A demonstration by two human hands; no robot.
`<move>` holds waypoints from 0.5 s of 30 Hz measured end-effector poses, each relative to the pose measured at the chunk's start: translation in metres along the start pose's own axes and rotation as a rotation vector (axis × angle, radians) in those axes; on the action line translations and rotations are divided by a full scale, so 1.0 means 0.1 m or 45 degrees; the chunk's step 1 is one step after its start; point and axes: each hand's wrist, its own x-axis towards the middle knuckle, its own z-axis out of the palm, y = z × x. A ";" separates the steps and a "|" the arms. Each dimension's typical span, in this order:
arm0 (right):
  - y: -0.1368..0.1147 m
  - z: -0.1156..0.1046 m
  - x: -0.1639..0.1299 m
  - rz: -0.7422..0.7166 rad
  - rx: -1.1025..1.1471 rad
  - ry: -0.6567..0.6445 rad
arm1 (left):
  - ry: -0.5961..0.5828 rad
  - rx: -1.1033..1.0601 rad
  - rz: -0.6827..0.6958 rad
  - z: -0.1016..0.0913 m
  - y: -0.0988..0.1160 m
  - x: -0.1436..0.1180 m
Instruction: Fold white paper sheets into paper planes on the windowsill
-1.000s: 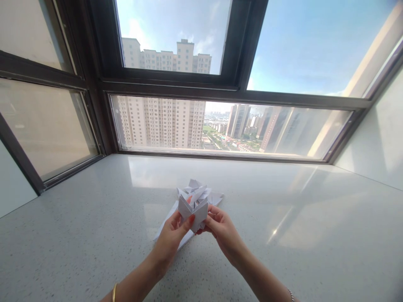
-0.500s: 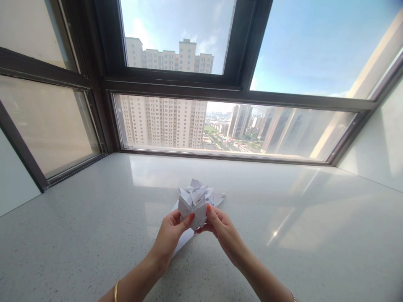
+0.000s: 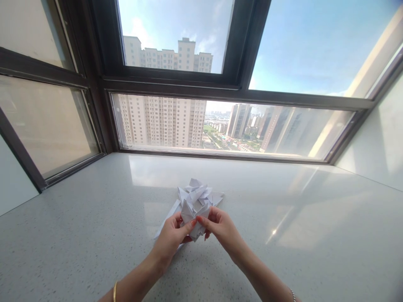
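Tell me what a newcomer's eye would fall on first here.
Probably the big window across the top, with a pale tower left of centre. Next, at lower middle, the left hand and right hand pinch a folded white paper. Just beyond it, a folded-paper pile sits on the speckled ledge.

White paper (image 3: 197, 231), grey-speckled pale counter (image 3: 302, 235)

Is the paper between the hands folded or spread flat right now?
Folded: the paper shows pointed flaps and angled edges, pinched between the left hand and the right hand.
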 end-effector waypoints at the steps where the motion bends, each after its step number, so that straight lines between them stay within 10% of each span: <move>1: -0.01 0.00 0.00 -0.002 -0.001 0.000 | -0.026 -0.015 0.003 0.01 0.00 0.00; 15: -0.10 0.00 -0.04 0.002 -0.214 0.084 | -0.182 -0.236 -0.036 0.03 0.00 -0.04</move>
